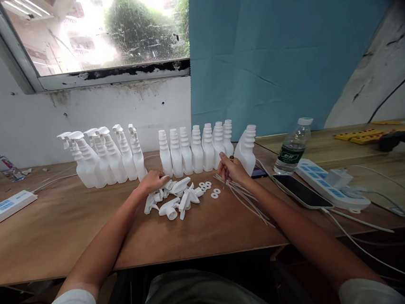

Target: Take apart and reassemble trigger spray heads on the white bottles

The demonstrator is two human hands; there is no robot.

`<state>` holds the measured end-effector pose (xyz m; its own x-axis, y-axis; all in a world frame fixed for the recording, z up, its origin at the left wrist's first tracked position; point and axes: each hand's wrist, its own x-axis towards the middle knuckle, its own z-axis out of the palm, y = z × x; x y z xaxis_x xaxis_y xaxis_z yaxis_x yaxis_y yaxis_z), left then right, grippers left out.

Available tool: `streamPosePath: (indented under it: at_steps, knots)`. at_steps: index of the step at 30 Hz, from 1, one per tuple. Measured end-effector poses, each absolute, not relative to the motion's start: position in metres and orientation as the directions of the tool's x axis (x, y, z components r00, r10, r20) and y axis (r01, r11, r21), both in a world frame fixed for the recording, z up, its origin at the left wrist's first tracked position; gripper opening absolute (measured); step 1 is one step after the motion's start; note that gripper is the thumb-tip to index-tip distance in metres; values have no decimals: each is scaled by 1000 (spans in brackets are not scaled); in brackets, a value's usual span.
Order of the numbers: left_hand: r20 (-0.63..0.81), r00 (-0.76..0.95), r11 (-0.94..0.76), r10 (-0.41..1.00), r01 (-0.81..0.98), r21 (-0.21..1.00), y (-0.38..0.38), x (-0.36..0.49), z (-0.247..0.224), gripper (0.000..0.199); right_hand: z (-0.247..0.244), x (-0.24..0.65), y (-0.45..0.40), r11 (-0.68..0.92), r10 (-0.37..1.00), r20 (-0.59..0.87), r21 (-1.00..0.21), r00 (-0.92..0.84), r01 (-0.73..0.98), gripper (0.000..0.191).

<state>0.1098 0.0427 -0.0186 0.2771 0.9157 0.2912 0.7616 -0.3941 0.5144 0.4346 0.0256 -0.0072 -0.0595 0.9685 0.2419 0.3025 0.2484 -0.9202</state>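
My left hand rests at the back left edge of a pile of white trigger spray heads. Its fingers are curled, and whatever may be inside them is hidden. My right hand is closed above the upper ends of a bundle of thin white tubes. Something small and dark shows at its fingers, too small to name. Several white washers lie between the pile and my right hand. Behind stand white bottles without heads; one more bottle is just beyond my right hand.
At the back left, several bottles carry spray heads. On the right are a water bottle, a phone and a power strip with cables. Another power strip lies left. A dark-gloved hand is at far right.
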Motion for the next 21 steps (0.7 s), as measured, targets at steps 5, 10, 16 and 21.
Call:
streamPosePath:
  at_steps: [5, 10, 16, 21]
  knots:
    - [397, 218, -399, 892, 793, 461, 39, 112, -13, 35, -9, 435, 29, 262, 964, 264, -923, -30, 282, 73]
    - [728, -42, -300, 684, 894, 333, 40, 101, -7, 28, -8, 432, 26, 285, 956, 292, -905, -26, 316, 72]
    - [793, -214, -123, 570, 932, 340, 49, 79, -10, 50, -10, 430, 25, 291, 955, 296, -900, -33, 324, 72]
    - [608, -342, 45, 717, 893, 449, 52, 79, -17, 64, -13, 431, 27, 299, 952, 305, -899, -34, 321, 71]
